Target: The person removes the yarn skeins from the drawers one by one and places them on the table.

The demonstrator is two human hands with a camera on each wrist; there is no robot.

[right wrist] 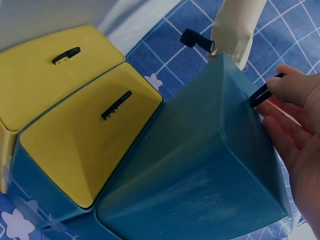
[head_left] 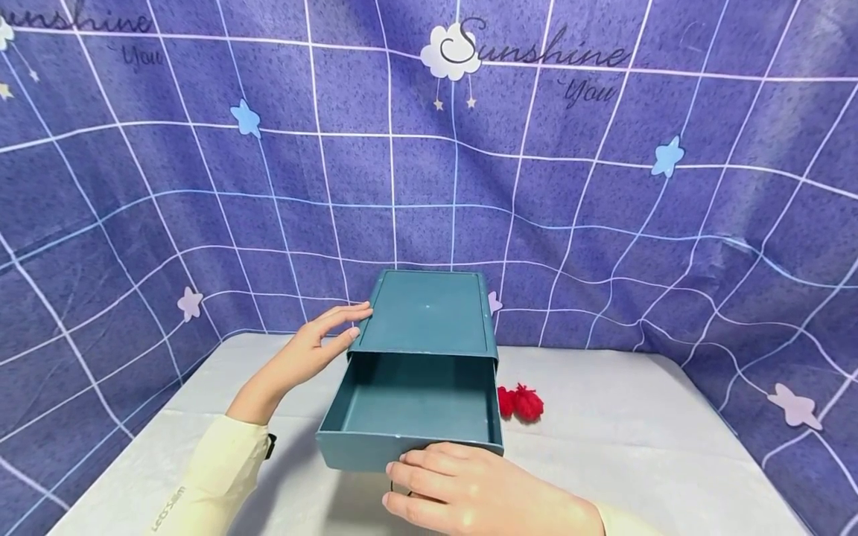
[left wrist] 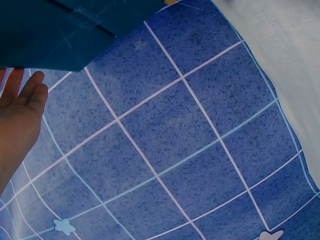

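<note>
**Open drawer [head_left: 358,452] held by the right hand [head_left: 469,487]**

Nearly closed, pinching the black handle [right wrist: 259,96] between right thumb and fingers. Directly beyond these fingers: the drawer, lengthwise away from them into the teal casing [head_left: 425,316]. Farther from the handle with the left hand [head_left: 311,346]: touching the casing at extended fingertips, grasping nothing.
</note>
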